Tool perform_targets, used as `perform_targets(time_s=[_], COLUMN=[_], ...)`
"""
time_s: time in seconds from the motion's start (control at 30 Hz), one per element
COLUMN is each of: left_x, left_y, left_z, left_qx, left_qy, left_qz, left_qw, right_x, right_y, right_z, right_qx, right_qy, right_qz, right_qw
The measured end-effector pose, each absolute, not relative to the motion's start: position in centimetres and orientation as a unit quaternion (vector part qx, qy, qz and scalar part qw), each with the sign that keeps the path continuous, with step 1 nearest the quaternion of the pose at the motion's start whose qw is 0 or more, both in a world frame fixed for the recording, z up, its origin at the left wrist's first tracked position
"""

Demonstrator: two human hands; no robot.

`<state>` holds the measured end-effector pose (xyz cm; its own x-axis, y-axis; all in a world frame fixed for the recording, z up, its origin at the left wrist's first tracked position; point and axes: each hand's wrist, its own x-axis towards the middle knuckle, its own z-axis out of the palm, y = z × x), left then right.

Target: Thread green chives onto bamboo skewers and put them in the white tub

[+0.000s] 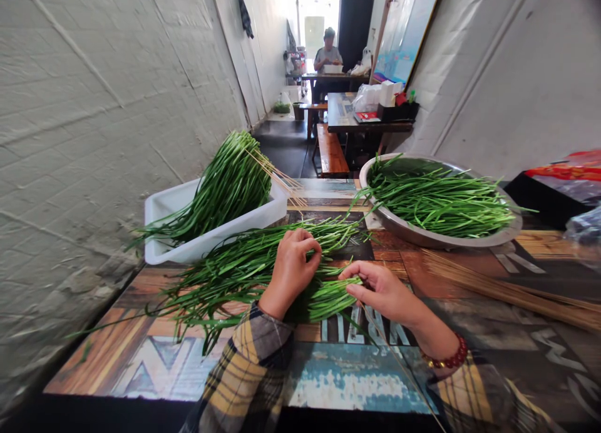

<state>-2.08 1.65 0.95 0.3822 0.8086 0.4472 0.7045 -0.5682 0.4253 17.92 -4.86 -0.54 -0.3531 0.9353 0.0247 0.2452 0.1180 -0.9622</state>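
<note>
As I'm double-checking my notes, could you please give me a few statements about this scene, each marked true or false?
1. The white tray and the metal bowl both hold green stalks. True.
2. The bowl stands left of the tray. False: it stands to the right.
3. The left hand and right hand are at other stalks on the table. True.
4. A bracelet circles the left wrist. False: the red bracelet circles the right wrist.
5. Thin sticks lie to the right of the right hand. True.
</note>
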Motion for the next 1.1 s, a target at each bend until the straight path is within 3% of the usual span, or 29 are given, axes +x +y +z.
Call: perform_targets(time_s=[0.2,0.4,0.7,1.1], left_x=[-1.4,-0.3,-0.6,-0.5], left_y=[1.0,0.3,0.4,0.5], left_z=[1.7,1.2,1.6,1.3], left_qx=[0.808,0.774,0.776,0.754], left_qy=[0.408,0.381,0.353,0.41], left_qz=[0.378,0.363,0.366,0.386], left_qw=[0.196,0.352,0.374,0.338], right_x=[17.6,17.1,17.3,17.2], right_y=[-4.7,-4.8,-4.4,-4.5], right_z=[-0.7,-0.7,-1.4,-1.2], right_qx=[-0.465,-0.491,-0.489,-0.491], right_qy=[-0.648,-0.606,-0.564,-0.559], right_qz=[0.475,0.473,0.484,0.489], right_qw=[0.371,0.408,0.457,0.455])
